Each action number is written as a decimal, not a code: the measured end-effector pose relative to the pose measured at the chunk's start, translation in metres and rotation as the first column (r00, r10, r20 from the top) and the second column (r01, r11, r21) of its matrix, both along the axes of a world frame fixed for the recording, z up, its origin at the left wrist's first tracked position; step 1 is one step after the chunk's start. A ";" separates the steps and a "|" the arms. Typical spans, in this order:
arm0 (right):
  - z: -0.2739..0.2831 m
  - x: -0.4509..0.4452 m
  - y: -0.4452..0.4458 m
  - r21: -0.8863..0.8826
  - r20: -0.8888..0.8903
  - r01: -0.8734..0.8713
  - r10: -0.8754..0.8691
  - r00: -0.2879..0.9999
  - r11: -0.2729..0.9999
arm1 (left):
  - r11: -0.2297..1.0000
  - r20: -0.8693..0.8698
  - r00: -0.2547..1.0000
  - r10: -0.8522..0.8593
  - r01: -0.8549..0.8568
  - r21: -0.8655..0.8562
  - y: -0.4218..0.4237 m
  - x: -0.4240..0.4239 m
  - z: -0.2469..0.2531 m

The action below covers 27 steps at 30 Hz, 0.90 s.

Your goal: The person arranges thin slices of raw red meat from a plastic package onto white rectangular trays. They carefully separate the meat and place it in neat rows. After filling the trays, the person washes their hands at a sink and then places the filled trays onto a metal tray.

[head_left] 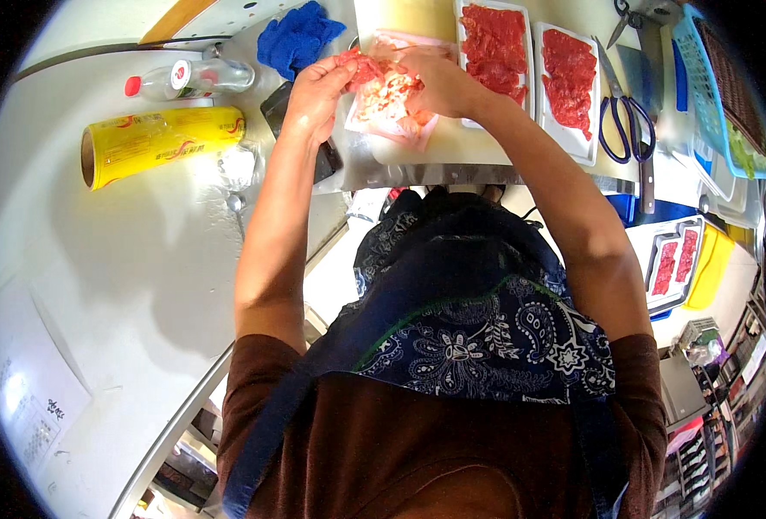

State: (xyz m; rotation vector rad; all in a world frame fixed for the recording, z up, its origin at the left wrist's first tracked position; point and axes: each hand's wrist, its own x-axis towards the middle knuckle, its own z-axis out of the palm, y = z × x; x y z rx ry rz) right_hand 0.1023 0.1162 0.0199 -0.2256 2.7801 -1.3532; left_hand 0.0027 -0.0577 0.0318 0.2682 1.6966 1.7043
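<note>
My left hand point(321, 91) pinches a piece of raw red meat point(362, 72) between thumb and fingers, over the left edge of a pile of meat pieces point(393, 97). That pile lies on a pinkish plastic sheet or bag point(422, 136) on a pale cutting board point(487, 146). My right hand point(444, 84) reaches down onto the pile from the right, its fingertips partly hidden, so its hold cannot be told. Beside it stands a white tray of flat red meat slices point(494, 48), and further right a second such tray point(568, 84).
Blue-handled scissors point(628, 130) and a knife point(646, 185) lie right of the trays, near a light blue basket point(704, 84). At left are a blue cloth point(297, 39), a dark phone-like object point(326, 162), a clear bottle point(214, 76) and a yellow cling film roll point(162, 146).
</note>
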 end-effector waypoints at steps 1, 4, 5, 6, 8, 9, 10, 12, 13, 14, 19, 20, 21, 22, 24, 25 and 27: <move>0.003 0.002 0.001 -0.123 -0.065 -0.009 0.001 0.998 0.992 | 1.000 0.040 0.999 -0.008 0.007 0.028 0.001 0.002 0.007; 0.000 -0.006 -0.008 -0.277 -0.192 -0.022 -0.032 0.981 0.961 | 0.995 0.131 0.990 -0.054 0.042 0.094 0.001 0.011 0.020; 0.001 -0.006 -0.010 -0.443 -0.080 -0.007 -0.031 0.996 0.897 | 0.992 0.139 0.987 -0.082 0.067 0.106 -0.001 0.013 0.022; 0.007 -0.006 -0.013 -0.592 0.030 0.024 -0.008 1.000 0.806 | 0.989 0.145 0.983 -0.108 0.091 0.118 -0.003 0.014 0.024; 0.012 -0.004 -0.014 -0.745 0.160 0.102 0.028 0.987 0.659 | 0.991 0.120 0.988 -0.095 0.082 0.110 -0.003 0.018 0.031; 0.014 -0.002 -0.013 -0.771 0.188 0.133 0.024 0.982 0.623 | 0.992 0.108 0.990 -0.089 0.078 0.104 -0.002 0.019 0.034; 0.014 -0.001 -0.012 -0.794 0.217 0.163 0.022 0.976 0.586 | 0.990 0.099 0.989 -0.106 0.096 0.104 -0.005 0.017 0.033; 0.010 0.000 -0.008 -0.829 0.237 0.186 0.030 0.971 0.527 | 0.986 0.080 0.987 -0.139 0.130 0.105 -0.012 0.011 0.030; 0.009 0.000 -0.005 -0.845 0.247 0.198 0.034 0.968 0.497 | 0.981 0.114 0.984 -0.136 0.118 0.151 -0.012 0.012 0.030; 0.008 0.001 -0.004 -0.874 0.249 0.201 0.051 0.967 0.443 | 0.975 0.148 0.980 -0.136 0.105 0.197 -0.012 0.014 0.032; 0.017 0.007 -0.004 -0.919 0.300 0.273 0.054 0.952 0.283 | 0.915 0.240 0.966 -0.095 -0.010 0.404 -0.006 0.024 0.033; 0.017 0.007 -0.004 -0.895 0.269 0.240 0.027 0.963 0.376 | 0.923 0.230 0.972 -0.053 -0.040 0.382 -0.002 0.028 0.036; 0.017 0.007 -0.006 -0.860 0.238 0.209 0.003 0.971 0.466 | 0.930 0.221 0.975 -0.011 -0.071 0.361 0.001 0.032 0.039; 0.016 0.006 -0.008 -0.814 0.205 0.180 -0.017 0.979 0.552 | 0.940 0.199 0.980 -0.009 -0.060 0.337 0.004 0.035 0.043; 0.014 0.004 -0.015 -0.797 0.115 0.124 -0.053 0.992 0.591 | 0.957 0.155 0.988 -0.006 -0.039 0.287 0.007 0.039 0.049; 0.013 0.003 -0.017 -0.786 0.069 0.097 -0.069 0.995 0.611 | 0.962 0.138 0.990 -0.008 -0.030 0.270 0.007 0.040 0.049; 0.013 0.003 -0.012 -0.757 0.123 0.131 -0.057 0.991 0.640 | 0.972 0.101 0.995 -0.010 -0.014 0.235 0.004 0.040 0.050</move>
